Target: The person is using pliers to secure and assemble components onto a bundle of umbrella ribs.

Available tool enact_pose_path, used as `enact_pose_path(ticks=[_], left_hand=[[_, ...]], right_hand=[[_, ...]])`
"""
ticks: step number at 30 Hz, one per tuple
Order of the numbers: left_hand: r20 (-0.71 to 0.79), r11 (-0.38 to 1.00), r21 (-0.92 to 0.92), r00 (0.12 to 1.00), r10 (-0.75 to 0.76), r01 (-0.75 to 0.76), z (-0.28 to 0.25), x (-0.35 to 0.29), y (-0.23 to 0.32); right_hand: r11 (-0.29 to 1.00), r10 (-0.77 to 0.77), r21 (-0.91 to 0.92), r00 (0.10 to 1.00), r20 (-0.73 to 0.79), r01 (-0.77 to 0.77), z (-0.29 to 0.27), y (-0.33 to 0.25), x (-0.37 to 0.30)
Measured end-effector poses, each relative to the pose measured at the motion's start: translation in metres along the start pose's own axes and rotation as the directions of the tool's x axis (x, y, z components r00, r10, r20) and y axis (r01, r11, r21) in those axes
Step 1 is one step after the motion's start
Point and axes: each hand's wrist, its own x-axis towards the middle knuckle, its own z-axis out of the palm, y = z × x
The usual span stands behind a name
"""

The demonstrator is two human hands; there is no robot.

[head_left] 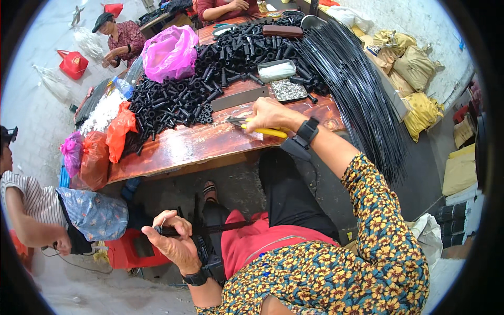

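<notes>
At 12 o'clock, right hand grasping pliers; careless swing could spill parts tray. At 7, left hand holding black rod.

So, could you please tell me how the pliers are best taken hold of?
I'd grip the pliers by the yellow handles, coming from the right: the metal tip points left and the handles run rightward, so the tip should stay free.
</notes>
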Motion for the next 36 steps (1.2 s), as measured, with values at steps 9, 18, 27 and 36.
enact_pose_path(ticks=[9, 18, 27, 36], left_hand=[[-0.032, 0.978, -0.02, 0.978, -0.208, 0.207, 0.022, 0.025, -0.016], [-0.096, 0.982, 0.043, 0.979, -0.182, 0.187, 0.035, 0.016, -0.001], [-0.075, 0.976, 0.025, 0.974, -0.216, 0.218, 0.037, 0.011, -0.004], [-0.079, 0.99, 0.019, 0.988, -0.135, 0.137, 0.038, 0.012, -0.007]], right_hand=[[0.832, -0.371, 0.464, 0.927, 0.057, 0.304, 0.067, -0.095, -0.081], [0.807, -0.571, 0.008, 0.783, -0.247, 0.591, 0.093, -0.136, -0.095], [0.753, -0.639, -0.16, 0.651, -0.408, 0.639, 0.096, -0.136, -0.087], [0.745, -0.648, -0.108, 0.674, -0.356, 0.658, 0.098, -0.135, -0.084]])
